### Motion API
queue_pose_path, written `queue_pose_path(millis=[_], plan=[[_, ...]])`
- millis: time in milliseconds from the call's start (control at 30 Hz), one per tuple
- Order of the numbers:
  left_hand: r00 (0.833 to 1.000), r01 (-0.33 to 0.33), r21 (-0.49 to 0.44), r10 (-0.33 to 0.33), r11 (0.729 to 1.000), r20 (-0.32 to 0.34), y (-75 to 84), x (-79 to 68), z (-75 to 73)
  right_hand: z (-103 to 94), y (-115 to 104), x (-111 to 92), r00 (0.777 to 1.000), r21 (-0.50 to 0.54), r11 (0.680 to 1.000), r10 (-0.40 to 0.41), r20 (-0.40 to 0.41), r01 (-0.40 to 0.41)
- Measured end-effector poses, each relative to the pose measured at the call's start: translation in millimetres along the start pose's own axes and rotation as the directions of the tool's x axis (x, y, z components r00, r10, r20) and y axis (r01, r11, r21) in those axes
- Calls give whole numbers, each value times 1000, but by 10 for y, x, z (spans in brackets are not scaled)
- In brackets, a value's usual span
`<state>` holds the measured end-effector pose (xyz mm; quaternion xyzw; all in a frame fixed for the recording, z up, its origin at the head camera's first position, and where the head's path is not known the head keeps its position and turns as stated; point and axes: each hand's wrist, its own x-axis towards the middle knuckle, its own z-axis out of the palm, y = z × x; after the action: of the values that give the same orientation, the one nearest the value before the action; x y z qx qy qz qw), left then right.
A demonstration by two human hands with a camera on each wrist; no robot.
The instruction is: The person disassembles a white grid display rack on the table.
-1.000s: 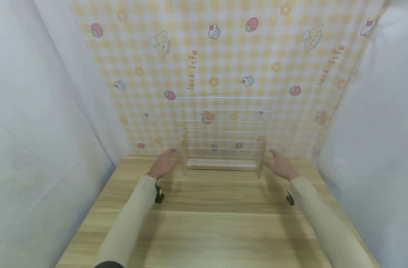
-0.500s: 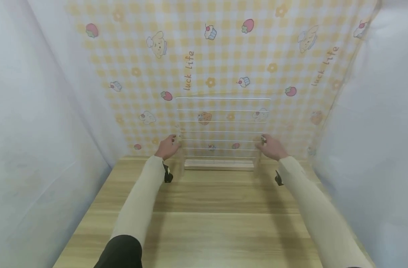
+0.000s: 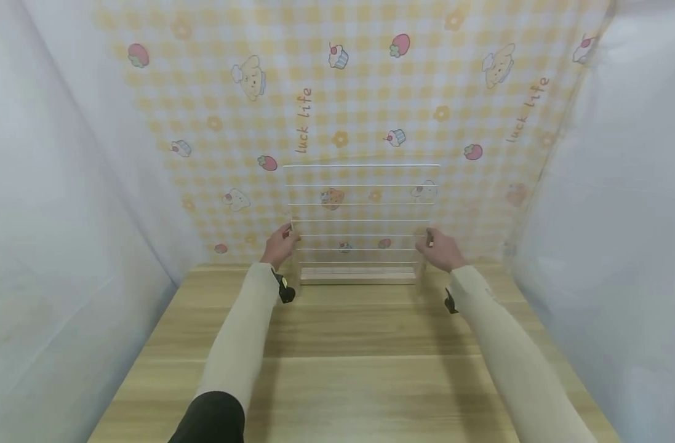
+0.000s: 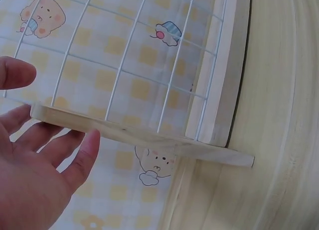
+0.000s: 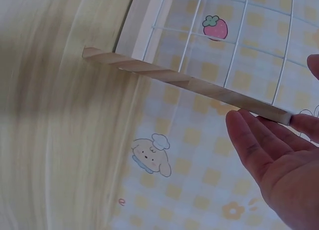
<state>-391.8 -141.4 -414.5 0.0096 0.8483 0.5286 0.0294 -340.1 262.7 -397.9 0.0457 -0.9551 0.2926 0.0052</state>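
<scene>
A wooden-framed rack with a white wire grid [image 3: 359, 220] stands at the back of the table, against the patterned cloth. My left hand [image 3: 280, 244] is at the rack's left side post [image 4: 124, 134]. Its fingertips touch the post's outer side near the top, and the thumb [image 4: 17, 73] stands apart on the grid side. Mirroring it, my right hand [image 3: 440, 249] is at the right side post [image 5: 199, 86], fingers fairly straight along the outer face. The right thumb [image 5: 314, 65] is held away from the wood.
A wooden bottom bar [image 3: 358, 278] joins the posts low down. Behind hangs a yellow checked cloth [image 3: 365, 80] with cartoon prints. White sheets, left [image 3: 66, 215] and right [image 3: 603, 203], flank the wood-grain table [image 3: 348, 369].
Both hands have risen from beside the lower posts and come inward to the post tops. The view has shifted slightly; the rack stays in place against the cloth.
</scene>
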Motion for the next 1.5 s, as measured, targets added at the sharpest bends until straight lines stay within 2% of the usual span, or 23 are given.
queue_pose_path(millis=[133,333,433,567,700,867,967,1100,1167,1300,1500], plan=[[999,-38,58,38,998,5,-12,21,-3,50,19,13,1000,13,1000,3,-16,-3],[994,-101,148,107,984,-37,-52,17,-70,72,30,25,999,7,1000,-14,-36,15],[986,-146,215,160,966,-48,-84,1,-124,65,31,33,999,-1,1000,-26,-35,26],[972,-219,266,235,939,-30,-136,-45,-201,63,34,48,998,-14,999,-39,-39,38],[964,-255,220,264,942,-14,-215,-164,-251,84,17,64,997,-39,997,-61,-41,60],[965,-256,145,261,956,-20,-357,-386,-229,104,-26,65,996,-53,995,-80,-31,78],[966,-246,86,251,965,-60,-463,-508,-198,116,-78,83,995,-64,994,-92,-26,91],[965,-235,-12,232,972,-120,-577,-692,-165,146,-169,119,997,-49,996,-79,23,81],[963,-238,-52,229,970,-145,-614,-790,-146,169,-213,132,996,-23,998,-65,58,66],[957,-251,-138,224,958,-184,-663,-942,-93,233,-250,169,996,0,999,-53,78,53],[951,-246,-183,200,952,-236,-688,-1153,-24,286,-277,223,995,7,998,-64,81,64]])
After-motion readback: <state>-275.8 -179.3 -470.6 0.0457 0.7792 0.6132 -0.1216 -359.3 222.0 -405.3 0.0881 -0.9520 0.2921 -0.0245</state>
